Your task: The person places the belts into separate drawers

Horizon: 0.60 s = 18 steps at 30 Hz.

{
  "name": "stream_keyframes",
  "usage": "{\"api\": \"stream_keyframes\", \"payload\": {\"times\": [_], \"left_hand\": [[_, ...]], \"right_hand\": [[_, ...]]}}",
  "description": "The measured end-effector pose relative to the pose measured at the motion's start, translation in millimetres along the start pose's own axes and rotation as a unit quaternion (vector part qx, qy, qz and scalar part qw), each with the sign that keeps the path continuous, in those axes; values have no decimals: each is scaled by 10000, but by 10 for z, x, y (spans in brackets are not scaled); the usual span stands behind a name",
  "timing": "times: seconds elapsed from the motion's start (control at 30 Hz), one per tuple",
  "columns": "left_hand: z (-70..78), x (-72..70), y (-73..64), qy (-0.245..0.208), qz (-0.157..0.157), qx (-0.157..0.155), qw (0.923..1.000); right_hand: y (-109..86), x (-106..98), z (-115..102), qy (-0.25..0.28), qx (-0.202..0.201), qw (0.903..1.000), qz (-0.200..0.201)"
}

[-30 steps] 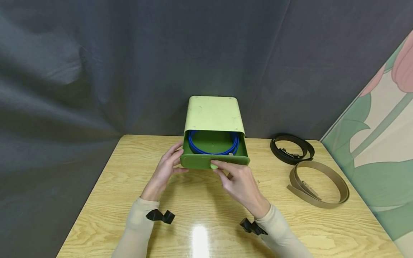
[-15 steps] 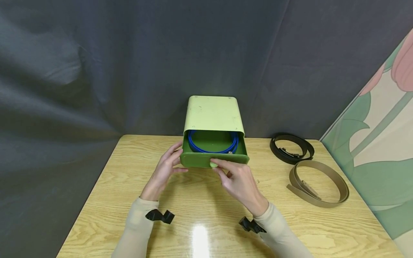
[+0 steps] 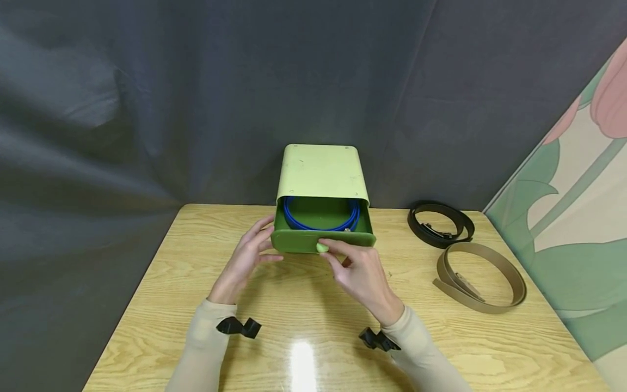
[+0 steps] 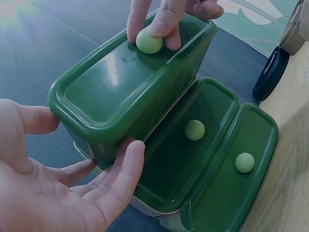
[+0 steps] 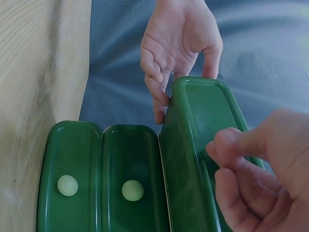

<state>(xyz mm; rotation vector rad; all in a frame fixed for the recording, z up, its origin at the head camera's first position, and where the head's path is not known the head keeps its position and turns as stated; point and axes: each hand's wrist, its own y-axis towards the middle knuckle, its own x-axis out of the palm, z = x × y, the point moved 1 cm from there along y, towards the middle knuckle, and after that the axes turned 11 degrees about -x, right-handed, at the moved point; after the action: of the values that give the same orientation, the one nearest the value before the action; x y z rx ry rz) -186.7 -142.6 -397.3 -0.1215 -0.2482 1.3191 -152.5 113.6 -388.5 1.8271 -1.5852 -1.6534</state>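
A pale-green cabinet stands at the table's back edge with its dark-green top drawer pulled out. A coil of blue cable with a small metal end lies inside the drawer. My right hand pinches the round light-green knob on the drawer front. In the left wrist view that knob sits between thumb and fingers. My left hand is at the drawer's left end, its extended fingers touching the drawer side.
Two lower drawers, a middle one and a bottom one, are pushed in, each with a round knob. A coiled black belt and a coiled tan belt lie on the table's right side. Dark cloth hangs behind the cabinet.
The head view has shifted very slightly. Hands, drawer and cabinet keep the same places relative to each other.
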Motion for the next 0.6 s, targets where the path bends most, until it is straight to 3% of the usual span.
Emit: {"api": "stream_keyframes", "payload": {"times": [0.6], "left_hand": [[-3,-26,0,8,16,-147,9999]], "right_hand": [[23,15,53,161,105,9995,242]]}}
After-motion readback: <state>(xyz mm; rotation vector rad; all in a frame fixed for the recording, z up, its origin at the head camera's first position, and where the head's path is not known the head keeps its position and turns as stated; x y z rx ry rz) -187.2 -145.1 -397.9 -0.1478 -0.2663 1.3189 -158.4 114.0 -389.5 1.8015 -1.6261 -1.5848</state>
